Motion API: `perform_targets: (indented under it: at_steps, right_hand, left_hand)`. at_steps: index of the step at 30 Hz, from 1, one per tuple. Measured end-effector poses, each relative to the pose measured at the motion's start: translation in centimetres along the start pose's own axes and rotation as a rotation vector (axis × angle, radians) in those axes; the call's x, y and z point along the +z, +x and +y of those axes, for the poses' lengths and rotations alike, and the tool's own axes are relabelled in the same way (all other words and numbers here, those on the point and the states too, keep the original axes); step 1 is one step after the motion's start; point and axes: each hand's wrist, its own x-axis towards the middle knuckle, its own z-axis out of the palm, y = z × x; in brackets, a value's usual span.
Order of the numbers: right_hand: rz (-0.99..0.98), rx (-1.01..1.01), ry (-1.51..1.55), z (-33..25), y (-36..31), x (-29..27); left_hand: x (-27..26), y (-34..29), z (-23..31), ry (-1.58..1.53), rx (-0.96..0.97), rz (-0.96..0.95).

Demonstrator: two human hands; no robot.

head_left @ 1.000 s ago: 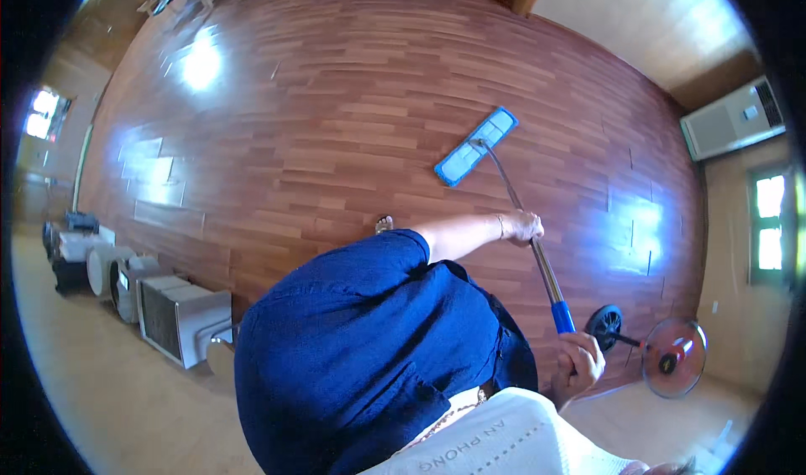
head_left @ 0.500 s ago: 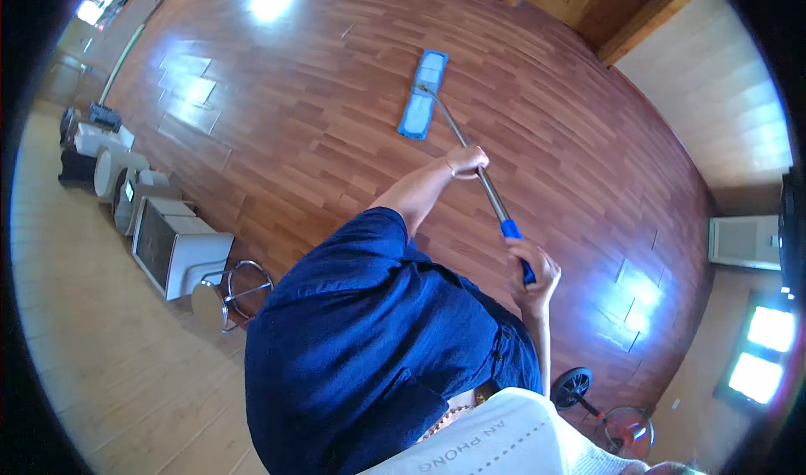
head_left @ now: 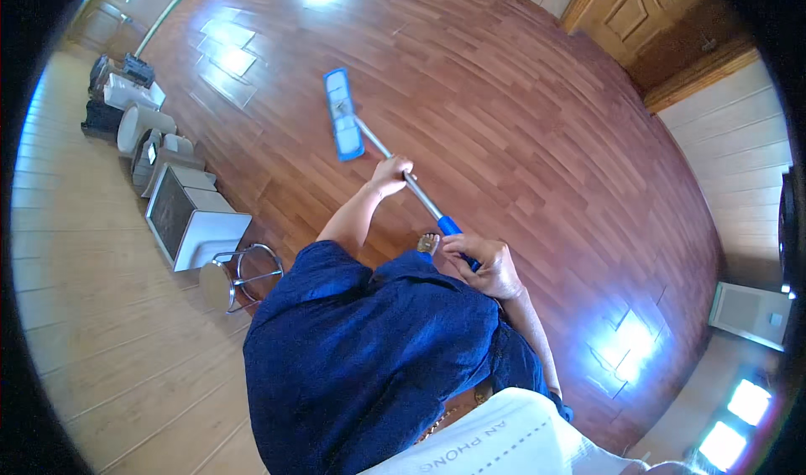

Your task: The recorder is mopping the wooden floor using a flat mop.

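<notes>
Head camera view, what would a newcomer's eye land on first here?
Probably the blue mop head on the reddish-brown floor, left of upper centre. Next, its metal pole, slanting down rightward to the blue grip, with the left hand on the pole and the right hand at the grip. White glare stands out on the floor at upper left and lower right.

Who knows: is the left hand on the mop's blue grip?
No, the left hand holds the metal pole, the right hand the blue grip.

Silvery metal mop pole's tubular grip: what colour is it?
The tubular grip is bright blue, showing best in the head view.
</notes>
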Motion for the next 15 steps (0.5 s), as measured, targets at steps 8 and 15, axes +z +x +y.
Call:
perform_targets:
  at_steps: [8, 15]
  right_hand:
    - [-0.189, 0.145, 0.161, 0.0, 3.5, -2.1]
    - [-0.254, 0.151, 0.225, -0.8, 5.2, -2.9]
  left_hand:
    - [0.8, -6.6, -1.2, -0.062, -0.218, 0.245]
    - [0.8, -9.3, -0.1, -0.047, -0.337, 0.442]
